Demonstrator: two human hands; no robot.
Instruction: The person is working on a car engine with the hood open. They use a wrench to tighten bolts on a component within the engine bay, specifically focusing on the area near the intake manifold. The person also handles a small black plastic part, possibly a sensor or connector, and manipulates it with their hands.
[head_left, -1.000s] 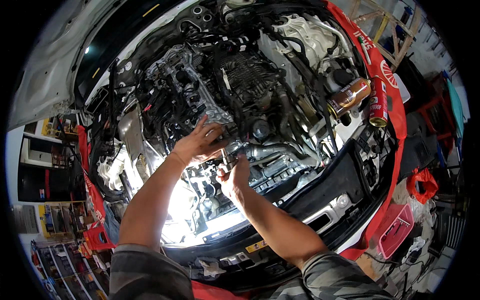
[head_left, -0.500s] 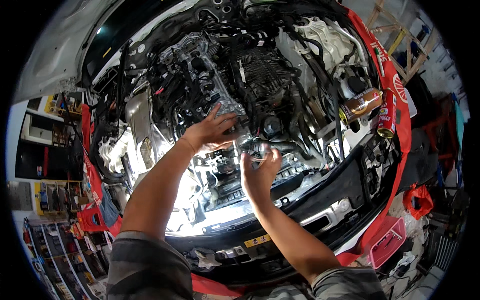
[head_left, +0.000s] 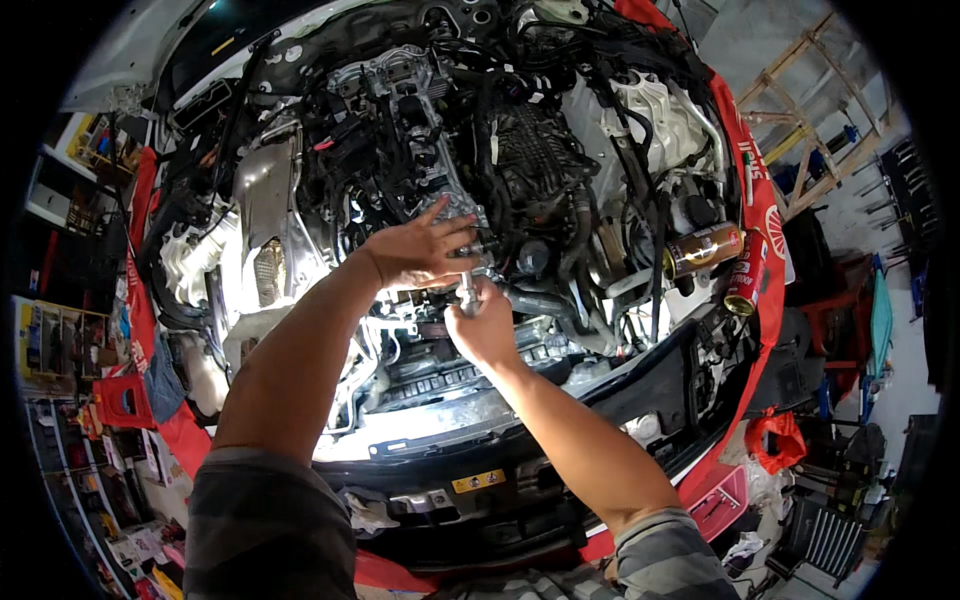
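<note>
My left hand (head_left: 425,252) lies palm down, fingers spread, against the front end of the grey metal engine head (head_left: 435,150). Just below it, my right hand (head_left: 484,326) is closed with the thumb up around a silvery rod-shaped tool (head_left: 468,290). The tool stands close to the left hand's fingertips, and its upper end is hidden by them, so I cannot tell what it touches. A thick black hose (head_left: 545,304) runs to the right of the right hand.
Red covers (head_left: 755,190) drape the fenders. A gold spray can (head_left: 704,250) and a red can (head_left: 742,298) lie at the bay's right side. The black front panel (head_left: 560,480) crosses below my arms. A pink tray (head_left: 718,502) and tool shelves (head_left: 75,470) stand around the car.
My right hand has moved left and slightly up toward the left hand, its fingers now wrapped round the silvery tool. The left hand stays on the engine. The view has shifted a little.
</note>
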